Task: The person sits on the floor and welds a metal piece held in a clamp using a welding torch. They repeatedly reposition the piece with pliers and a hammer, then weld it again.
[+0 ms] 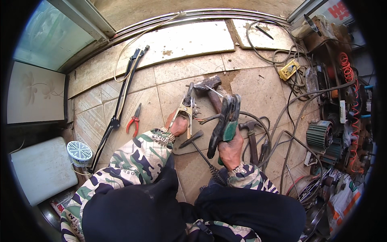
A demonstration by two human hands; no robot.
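Note:
My left hand [178, 124] is closed around a brass-coloured welding ground clamp [185, 109], its jaws pointing away from me. In my right hand [231, 151] is an electrode holder [227, 125] with black jaws and a green part on its grip. A thin pale welding rod [214, 91] sticks out of its jaws toward the upper left. Just beyond the clamp lies a heavy hammer [208, 82] with a wooden handle. Between my hands is a chipping hammer [192, 139] with a coiled spring handle. Red-handled pliers [135, 120] lie left of my left hand.
A claw hammer [252, 139] lies right of my right hand among cables [278, 125]. On the left stand a folding black arm [114, 123] with a white slotted head [79, 151] and a pale box [44, 171]. A yellow socket box [289, 70] and a finned motor housing [319, 134] are at right.

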